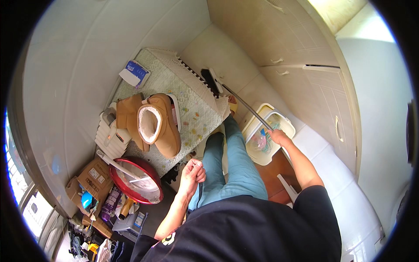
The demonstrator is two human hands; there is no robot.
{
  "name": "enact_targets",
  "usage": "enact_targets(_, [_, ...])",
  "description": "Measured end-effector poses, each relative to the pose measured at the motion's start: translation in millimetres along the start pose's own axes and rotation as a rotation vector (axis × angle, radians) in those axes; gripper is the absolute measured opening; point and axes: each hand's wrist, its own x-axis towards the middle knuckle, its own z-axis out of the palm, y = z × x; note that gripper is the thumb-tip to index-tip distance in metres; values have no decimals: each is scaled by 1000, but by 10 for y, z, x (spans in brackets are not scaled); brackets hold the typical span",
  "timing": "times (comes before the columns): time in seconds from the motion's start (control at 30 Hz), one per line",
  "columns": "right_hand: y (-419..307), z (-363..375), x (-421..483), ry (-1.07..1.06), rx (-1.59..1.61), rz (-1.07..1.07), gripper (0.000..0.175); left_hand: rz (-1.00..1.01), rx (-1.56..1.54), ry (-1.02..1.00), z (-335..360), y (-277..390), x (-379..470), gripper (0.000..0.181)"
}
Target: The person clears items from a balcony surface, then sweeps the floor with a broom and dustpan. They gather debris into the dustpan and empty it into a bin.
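My right hand (pixel 279 137) grips the end of a dark broom handle (pixel 245 105). The broom head (pixel 212 80), white with black bristles, is low by the far wall, next to the edge of a cloth-covered table. In front of my waist, my left hand (pixel 193 175) is curled, and a thin dark cord (pixel 200 191) hangs from below its fingers; it appears to be held, though the grip itself is hidden. One foot, in a yellow slipper (pixel 233 105), shows by the table's corner, close to the broom.
Tan fleece-lined boots (pixel 160 127) and a tissue pack (pixel 135 74) sit on the tablecloth (pixel 183 95). A red basin (pixel 114 173) and a cardboard box (pixel 95 177) are at left. A cream plastic basket (pixel 289 129) stands beside my right hand. Cabinets (pixel 314 95) line the right wall.
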Motion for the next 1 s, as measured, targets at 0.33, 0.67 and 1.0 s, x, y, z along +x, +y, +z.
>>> enact_targets(0.33, [169, 368, -1234, 166, 69, 38, 58, 33, 28, -65, -507, -87, -389, 15])
enact_targets(0.67, [-533, 10, -391, 610, -49, -18, 39, 35, 42, -49, -952, -247, -611, 16])
enact_targets(1.0, [-115, 797, -858, 374, -69, -11, 42, 10, 30, -42, -1152, -392, -598, 17])
